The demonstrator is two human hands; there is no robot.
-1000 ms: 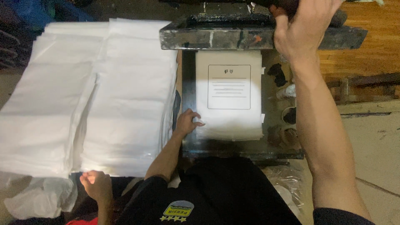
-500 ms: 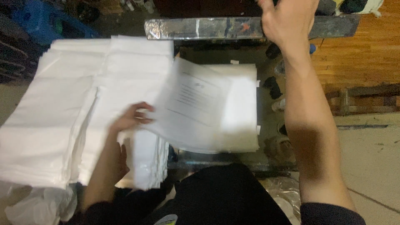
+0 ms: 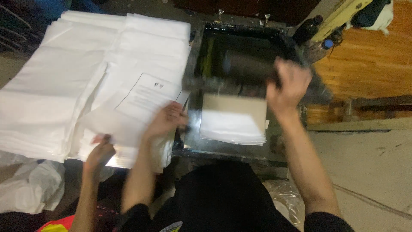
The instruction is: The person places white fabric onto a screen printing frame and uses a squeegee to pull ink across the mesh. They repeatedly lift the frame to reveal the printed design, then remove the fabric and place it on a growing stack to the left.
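My left hand (image 3: 165, 120) grips the near edge of a white printed sheet (image 3: 146, 96) that lies on top of the right-hand white pile (image 3: 154, 43). My right hand (image 3: 287, 86) is closed on the front edge of a dark screen-printing frame (image 3: 240, 56), which is blurred and tilted low over the press bed. Under the frame's front edge a small stack of blank white sheets (image 3: 234, 122) sits on the bed. Another person's hand (image 3: 101, 152) touches the near corner of the pile at the lower left.
Broad stacks of white sheets (image 3: 51, 86) cover the left side. Crumpled white plastic (image 3: 30, 189) lies at the bottom left. A dark bottle (image 3: 307, 28) stands behind the frame, with a wooden surface (image 3: 369, 64) at the right and bare floor (image 3: 369, 172) below it.
My left hand has carried the printed sheet from the press bed to the left pile. My right hand has brought the raised frame down toward the bed. The other person's hand has moved up to the pile.
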